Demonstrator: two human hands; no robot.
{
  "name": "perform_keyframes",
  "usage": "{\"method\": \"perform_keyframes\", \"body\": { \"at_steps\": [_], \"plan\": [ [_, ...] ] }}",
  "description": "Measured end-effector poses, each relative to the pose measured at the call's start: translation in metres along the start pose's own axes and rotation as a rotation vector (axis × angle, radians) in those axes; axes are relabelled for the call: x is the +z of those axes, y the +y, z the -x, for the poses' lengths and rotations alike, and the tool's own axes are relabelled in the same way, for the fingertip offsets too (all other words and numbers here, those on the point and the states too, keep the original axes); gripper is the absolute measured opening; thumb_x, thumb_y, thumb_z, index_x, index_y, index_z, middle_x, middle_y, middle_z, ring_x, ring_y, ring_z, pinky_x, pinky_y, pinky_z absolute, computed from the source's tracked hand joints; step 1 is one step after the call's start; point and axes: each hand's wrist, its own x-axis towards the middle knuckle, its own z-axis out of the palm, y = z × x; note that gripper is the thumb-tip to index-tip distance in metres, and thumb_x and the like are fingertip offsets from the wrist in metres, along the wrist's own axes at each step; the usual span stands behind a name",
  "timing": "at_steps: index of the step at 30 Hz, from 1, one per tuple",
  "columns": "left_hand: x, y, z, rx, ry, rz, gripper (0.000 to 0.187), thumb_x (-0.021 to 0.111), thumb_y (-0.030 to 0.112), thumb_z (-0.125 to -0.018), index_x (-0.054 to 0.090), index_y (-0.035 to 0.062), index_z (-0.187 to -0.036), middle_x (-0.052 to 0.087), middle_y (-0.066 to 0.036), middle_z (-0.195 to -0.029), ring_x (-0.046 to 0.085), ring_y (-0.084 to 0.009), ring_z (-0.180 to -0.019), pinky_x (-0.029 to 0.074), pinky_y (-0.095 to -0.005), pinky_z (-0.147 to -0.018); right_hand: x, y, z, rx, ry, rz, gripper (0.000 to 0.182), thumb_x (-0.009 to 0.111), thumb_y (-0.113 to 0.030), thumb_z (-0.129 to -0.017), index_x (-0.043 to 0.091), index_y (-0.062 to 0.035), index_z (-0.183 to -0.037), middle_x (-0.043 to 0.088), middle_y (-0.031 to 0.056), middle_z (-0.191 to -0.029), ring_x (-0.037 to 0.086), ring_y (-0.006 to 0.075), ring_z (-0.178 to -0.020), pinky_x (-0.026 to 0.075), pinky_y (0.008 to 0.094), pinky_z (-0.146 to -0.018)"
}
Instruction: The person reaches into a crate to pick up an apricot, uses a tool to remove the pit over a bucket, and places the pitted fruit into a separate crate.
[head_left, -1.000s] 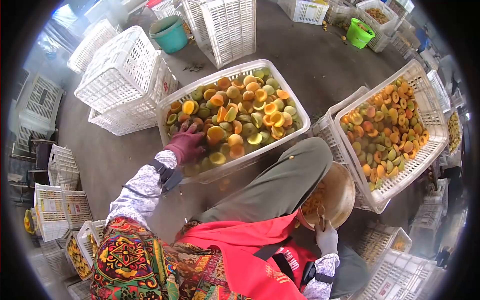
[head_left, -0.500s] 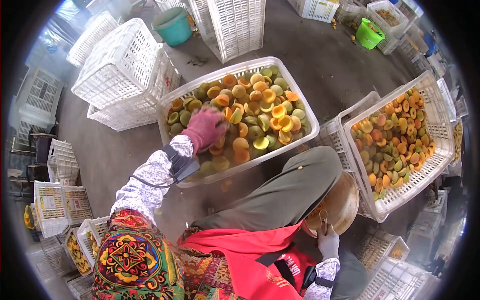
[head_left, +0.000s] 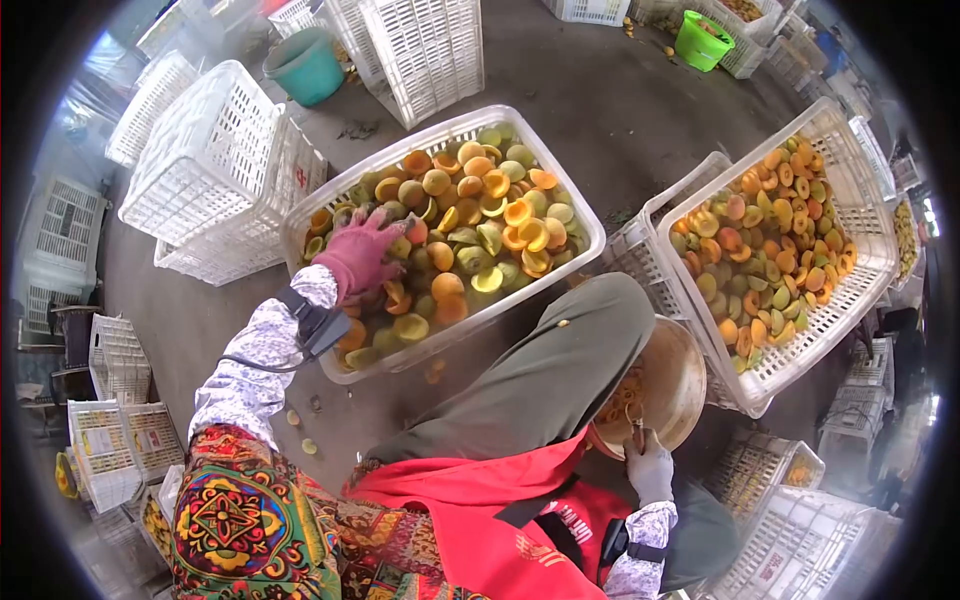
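My left hand (head_left: 360,252), in a pink glove, lies on the left part of a heap of apricot halves (head_left: 465,215). Its fingers are spread on the fruit, and nothing is visibly gripped. The halves, green to orange, fill a white plastic crate (head_left: 470,322) in front of me. Near my right knee, my right hand (head_left: 650,472) wears a pale grey glove and is closed round a small tool with a metal loop (head_left: 637,408). This tool points up over a worn metal bowl (head_left: 680,385), which holds small brownish bits (head_left: 617,405).
To the right, a tilted white crate (head_left: 870,240) of apricot halves rests on another crate. Stacked white crates (head_left: 205,150) stand at the left, near a teal bucket (head_left: 303,68). A bright green bucket (head_left: 703,42) is at the back right. Several fruit pieces lie on the floor.
My left hand, blurred over the heap before, now rests with fingers spread on the apricot halves, a little further left. My right hand still holds the looped tool by the bowl. The view has shifted slightly.
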Motion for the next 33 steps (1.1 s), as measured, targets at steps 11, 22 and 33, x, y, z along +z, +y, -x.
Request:
{"method": "perform_keyframes", "body": {
  "at_steps": [11,22,33],
  "plan": [
    [0.036,0.156,-0.127,0.331,0.126,0.089,0.054,0.061,0.041,-0.08,0.053,0.0203,-0.13,0.041,-0.013,-0.14,0.034,-0.0356,-0.134,0.027,-0.0623,-0.103,-0.004,0.009,0.004,-0.031,0.028,0.029,0.029,0.059,-0.031,-0.084,0.06,-0.0075,-0.101,0.065,0.0233,-0.082,0.062,0.0438,-0.081,0.048,0.0513,-0.071],
    [0.026,0.13,-0.082,0.165,0.206,0.131,0.047,0.053,0.039,-0.089,0.052,0.0182,-0.131,0.041,-0.015,-0.139,0.028,-0.0393,-0.136,0.024,-0.0568,-0.108,-0.004,0.008,-0.002,-0.021,0.025,-0.004,0.03,0.059,-0.031,-0.085,0.059,-0.008,-0.104,0.065,0.0228,-0.081,0.063,0.0429,-0.08,0.048,0.0509,-0.072],
    [0.058,0.144,-0.158,0.043,0.261,0.251,0.065,0.045,0.048,-0.091,0.036,0.009,-0.142,0.033,-0.015,-0.148,0.023,-0.0316,-0.142,0.012,-0.0543,-0.114,-0.006,-0.006,-0.019,0.007,-0.019,0.005,0.029,0.058,-0.031,-0.085,0.058,-0.0065,-0.102,0.064,0.0226,-0.075,0.063,0.0426,-0.075,0.049,0.0514,-0.068]
  ]
}}
